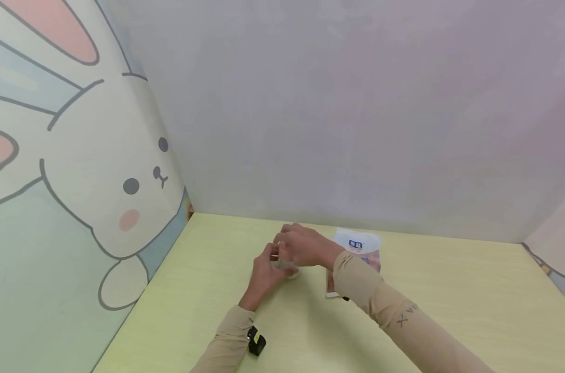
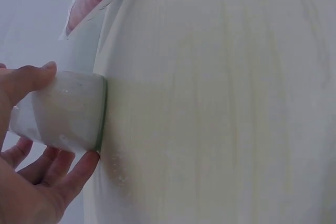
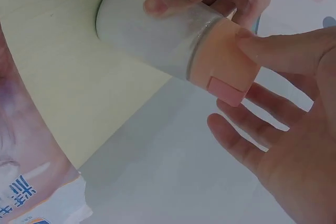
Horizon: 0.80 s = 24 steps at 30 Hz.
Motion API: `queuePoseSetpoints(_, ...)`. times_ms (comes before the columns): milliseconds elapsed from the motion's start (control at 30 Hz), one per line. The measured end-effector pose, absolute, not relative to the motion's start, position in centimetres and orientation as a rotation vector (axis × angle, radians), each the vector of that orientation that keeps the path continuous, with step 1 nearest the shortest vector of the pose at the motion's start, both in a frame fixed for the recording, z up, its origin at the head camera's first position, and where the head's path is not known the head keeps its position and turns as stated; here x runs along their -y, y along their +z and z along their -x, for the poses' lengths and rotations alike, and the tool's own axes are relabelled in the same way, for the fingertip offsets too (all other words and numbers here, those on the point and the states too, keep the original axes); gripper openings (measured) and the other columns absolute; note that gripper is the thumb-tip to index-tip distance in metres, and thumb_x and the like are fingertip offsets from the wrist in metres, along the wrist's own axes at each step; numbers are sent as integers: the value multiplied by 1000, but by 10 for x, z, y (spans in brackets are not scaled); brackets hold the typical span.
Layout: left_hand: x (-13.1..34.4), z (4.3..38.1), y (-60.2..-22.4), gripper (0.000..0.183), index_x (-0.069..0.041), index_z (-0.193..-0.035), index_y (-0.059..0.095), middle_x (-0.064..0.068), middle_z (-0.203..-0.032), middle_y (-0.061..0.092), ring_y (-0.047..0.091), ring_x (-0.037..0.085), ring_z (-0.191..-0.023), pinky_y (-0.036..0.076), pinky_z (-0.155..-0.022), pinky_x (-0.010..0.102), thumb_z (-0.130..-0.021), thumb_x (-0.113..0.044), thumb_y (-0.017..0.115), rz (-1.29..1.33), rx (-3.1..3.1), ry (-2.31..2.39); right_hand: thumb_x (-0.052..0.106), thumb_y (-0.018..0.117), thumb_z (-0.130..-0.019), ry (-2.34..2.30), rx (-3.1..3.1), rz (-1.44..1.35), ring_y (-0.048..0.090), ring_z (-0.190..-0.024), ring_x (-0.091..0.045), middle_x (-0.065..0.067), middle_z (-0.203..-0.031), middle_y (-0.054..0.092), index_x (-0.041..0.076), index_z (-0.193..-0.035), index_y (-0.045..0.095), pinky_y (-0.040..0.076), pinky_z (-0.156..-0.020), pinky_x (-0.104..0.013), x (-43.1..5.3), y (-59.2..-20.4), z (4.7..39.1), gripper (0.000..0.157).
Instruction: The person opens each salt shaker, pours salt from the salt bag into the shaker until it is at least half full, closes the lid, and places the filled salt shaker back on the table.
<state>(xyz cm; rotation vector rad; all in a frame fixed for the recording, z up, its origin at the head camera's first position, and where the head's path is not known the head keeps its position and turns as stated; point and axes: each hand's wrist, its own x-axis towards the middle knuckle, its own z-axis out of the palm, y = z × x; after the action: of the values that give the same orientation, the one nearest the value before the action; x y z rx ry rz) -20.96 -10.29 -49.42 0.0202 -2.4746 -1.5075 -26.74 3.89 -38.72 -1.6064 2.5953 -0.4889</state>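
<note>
A seasoning jar with a clear, whitish body (image 3: 152,30) and a peach-pink lid (image 3: 223,51) stands on the table. A small pink tab sticks out at the lid's side in the right wrist view. My left hand (image 1: 265,275) holds the body low down, thumb on one side and fingers on the other, as the left wrist view shows. Above it, my right hand (image 1: 306,246) grips the lid, thumb against its side; some of its fingertips are hidden behind the lid. Beside the jar, to the right, lies a printed bag of salt (image 1: 352,242), partly covered by my right forearm.
White specks (image 2: 121,174) dot the pale yellow table (image 1: 427,290) near the jar's base. A plain grey wall (image 1: 334,129) rises behind the table, and a rabbit-printed panel (image 1: 100,171) borders its left side. A black wrist device (image 1: 256,342) sits on my left sleeve.
</note>
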Motion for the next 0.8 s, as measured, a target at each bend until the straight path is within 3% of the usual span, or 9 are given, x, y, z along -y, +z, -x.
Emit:
queuePoseSetpoints(167, 103, 209, -494, 51, -10, -109, 55, 6, -103, 64, 60, 22, -97, 50, -82, 41, -69, -23, 84, -17, 2488, -1497, -7, 62, -77, -518, -2545, 1624, 47, -74, -15, -2, -84, 57, 7, -101, 68, 45, -67, -27, -39, -388, 271, 30)
queuePoseSetpoints(300, 103, 208, -492, 50, -12, -111, 54, 4, -104, 63, 59, 22, -98, 50, -83, 41, -71, -21, 83, -16, 2475, -1511, 4, 66, -80, -511, -2629, 1543, 44, -70, -14, -1, -77, 52, 8, -95, 65, 43, -61, -26, -36, -391, 272, 15)
queuePoseSetpoints(467, 102, 208, -491, 50, -12, -111, 55, 4, -103, 63, 59, 22, -98, 50, -83, 41, -71, -21, 83, -14, 2470, -1527, 17, 71, -80, -419, -2720, 1456, 49, -71, -14, -2, -88, 52, 9, -103, 63, 46, -58, -28, -36, -392, 269, 26)
queuePoseSetpoints(633, 102, 207, -491, 51, -10, -112, 55, 6, -104, 64, 60, 24, -98, 50, -83, 43, -71, -22, 83, -6, 2473, -1523, 4, 59, -86, -473, -2614, 1546, 49, -73, -14, -3, -90, 54, 8, -108, 65, 47, -63, -27, -39, -389, 267, 23)
queuePoseSetpoints(800, 104, 208, -492, 52, -13, -111, 55, 4, -104, 64, 60, 22, -98, 50, -84, 42, -70, -22, 84, -21, 2454, -1529, -2, 58, -84, -552, -2583, 1614, 44, -66, -13, 1, -76, 48, 8, -90, 65, 40, -59, -24, -37, -391, 270, 14)
